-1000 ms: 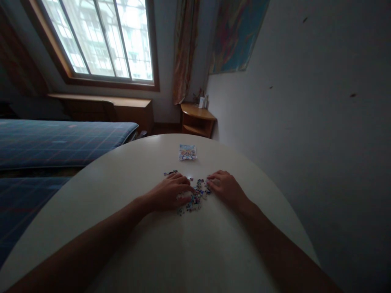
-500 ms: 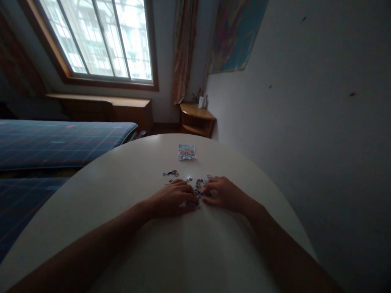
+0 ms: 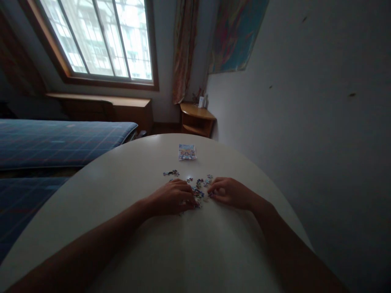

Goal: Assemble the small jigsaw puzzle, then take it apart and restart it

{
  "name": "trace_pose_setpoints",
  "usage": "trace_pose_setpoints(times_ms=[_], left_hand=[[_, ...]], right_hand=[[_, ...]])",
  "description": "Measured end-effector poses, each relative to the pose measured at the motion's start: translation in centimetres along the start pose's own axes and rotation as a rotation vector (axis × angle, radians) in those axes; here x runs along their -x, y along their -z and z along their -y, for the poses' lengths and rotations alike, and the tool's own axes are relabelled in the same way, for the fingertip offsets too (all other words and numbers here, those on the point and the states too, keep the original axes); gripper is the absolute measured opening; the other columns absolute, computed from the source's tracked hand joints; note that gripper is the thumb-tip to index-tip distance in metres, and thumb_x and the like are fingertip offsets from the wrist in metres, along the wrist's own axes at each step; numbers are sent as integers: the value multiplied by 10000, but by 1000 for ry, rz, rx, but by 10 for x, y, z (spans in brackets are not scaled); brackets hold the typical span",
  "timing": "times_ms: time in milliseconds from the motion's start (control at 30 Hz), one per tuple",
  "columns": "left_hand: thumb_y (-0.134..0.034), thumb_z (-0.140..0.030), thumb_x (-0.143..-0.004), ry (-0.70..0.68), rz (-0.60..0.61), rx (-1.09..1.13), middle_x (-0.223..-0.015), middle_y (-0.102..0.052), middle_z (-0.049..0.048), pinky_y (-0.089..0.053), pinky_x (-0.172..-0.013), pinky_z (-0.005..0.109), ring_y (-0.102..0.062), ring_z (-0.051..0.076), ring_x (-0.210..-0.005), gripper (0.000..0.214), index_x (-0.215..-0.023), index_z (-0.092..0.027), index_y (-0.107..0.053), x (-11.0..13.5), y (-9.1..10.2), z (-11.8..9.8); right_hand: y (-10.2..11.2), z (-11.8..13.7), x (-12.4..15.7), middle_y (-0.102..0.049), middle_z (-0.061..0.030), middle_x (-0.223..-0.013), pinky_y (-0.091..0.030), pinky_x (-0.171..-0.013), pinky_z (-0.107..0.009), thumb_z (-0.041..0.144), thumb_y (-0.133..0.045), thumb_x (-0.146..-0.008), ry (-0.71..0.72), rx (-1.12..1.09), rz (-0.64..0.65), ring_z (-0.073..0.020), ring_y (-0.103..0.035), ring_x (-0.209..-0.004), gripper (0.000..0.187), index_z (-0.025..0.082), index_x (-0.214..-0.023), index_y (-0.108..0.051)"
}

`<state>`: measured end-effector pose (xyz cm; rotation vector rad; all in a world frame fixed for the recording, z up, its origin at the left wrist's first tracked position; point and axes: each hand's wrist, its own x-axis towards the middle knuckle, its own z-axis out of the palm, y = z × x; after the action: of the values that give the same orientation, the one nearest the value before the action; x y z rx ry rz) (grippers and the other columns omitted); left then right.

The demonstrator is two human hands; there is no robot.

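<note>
A small heap of coloured jigsaw pieces (image 3: pixel 199 190) lies on a round white table (image 3: pixel 189 252). My left hand (image 3: pixel 171 197) rests palm down on the heap's left side, its fingers bent over some pieces. My right hand (image 3: pixel 227 192) sits at the heap's right side with its fingers curled in a pinch at the pieces; what they grip is too small to make out. A few loose pieces (image 3: pixel 171 173) lie just beyond my left hand. A small printed picture card (image 3: pixel 187 151) lies farther back on the table.
A bed with a blue checked cover (image 3: pixel 55 140) stands left of the table. A grey wall (image 3: pixel 305 122) runs close along the right. A wooden corner shelf (image 3: pixel 197 118) and a window (image 3: pixel 100 40) are at the back.
Both hands have drawn back toward me and closer together over the heap. My right hand has curled from flatter fingers into a pinch. More pieces show beyond the fingers.
</note>
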<state>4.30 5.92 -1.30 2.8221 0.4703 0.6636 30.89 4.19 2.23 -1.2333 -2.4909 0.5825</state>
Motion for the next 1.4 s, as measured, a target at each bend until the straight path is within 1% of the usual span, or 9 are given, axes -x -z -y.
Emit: trace_pose_setpoints(times_ms=[167, 400, 667, 800, 900, 1033, 1167, 1300, 1400], left_hand=[[-672, -262, -915, 28, -43, 128, -843, -716, 21, -443, -817, 287, -635, 160, -821, 90, -860, -201, -710, -1, 2, 1], [-691, -279, -886, 186, -193, 296, -803, -717, 31, -475, -746, 260, -637, 140, -742, 108, -851, -180, -717, 6, 9, 12], [-692, -278, -855, 432, -298, 365, -778, -730, 24, -480, -700, 237, -644, 135, -707, 121, -857, -165, -737, 6, 7, 18], [-681, -293, -860, 478, -304, 369, -814, -746, 21, -481, -704, 236, -659, 147, -741, 139, -867, -172, -749, 5, 8, 21], [-671, -288, -871, 492, -301, 361, -804, -745, 18, -479, -692, 234, -656, 147, -730, 140, -871, -173, -751, 5, 8, 22], [-674, -258, -882, 437, -276, 272, -814, -730, 24, -482, -711, 240, -653, 141, -731, 106, -886, -177, -742, 5, 7, 22], [-615, -240, -940, 244, -212, 14, -861, -707, 34, -470, -756, 260, -627, 148, -787, 126, -902, -191, -724, 5, 7, 21], [-580, -228, -966, 65, -120, -218, -853, -696, 27, -459, -802, 287, -605, 163, -809, 155, -896, -206, -716, 5, 10, 18], [-614, -222, -948, 6, -13, -255, -844, -690, 16, -446, -815, 283, -595, 166, -821, 123, -902, -233, -728, 5, 12, 18]], right_hand=[[-1, -11, 0, -687, -59, -917, -490, -730, -278, 189, -642, -853, -119, 64, -63, -154, -635, -747, 121, 199, -884, -759], [-11, -3, -4, -682, -80, -1054, -484, -870, -331, 318, -758, -811, 52, 67, -39, -211, -633, -969, 191, 220, -974, -754], [-11, 3, -7, -682, -27, -834, -454, -738, -276, 225, -743, -819, 36, 14, -37, -166, -616, -800, 54, 192, -820, -700], [-14, -2, -8, -672, -23, -789, -423, -695, -269, 226, -723, -843, 23, 93, -170, -153, -594, -734, 73, 185, -799, -681], [-15, -4, -8, -666, -19, -774, -415, -713, -274, 206, -739, -823, 87, 145, -157, -153, -588, -737, 99, 185, -757, -668], [-15, 1, -8, -655, -12, -750, -411, -695, -262, 202, -729, -823, 158, 128, -49, -137, -580, -705, 142, 182, -702, -658], [-15, 11, -7, -680, -29, -834, -435, -748, -285, 219, -734, -813, 189, 92, -77, -151, -607, -759, 35, 196, -822, -709], [-17, 19, -6, -694, -40, -959, -460, -839, -321, 178, -744, -759, 256, 50, -46, -172, -632, -862, 198, 234, -949, -740], [-18, 22, -7, -694, -50, -1016, -475, -873, -336, 188, -751, -739, 250, 47, -12, -188, -639, -914, 288, 250, -1021, -748]])
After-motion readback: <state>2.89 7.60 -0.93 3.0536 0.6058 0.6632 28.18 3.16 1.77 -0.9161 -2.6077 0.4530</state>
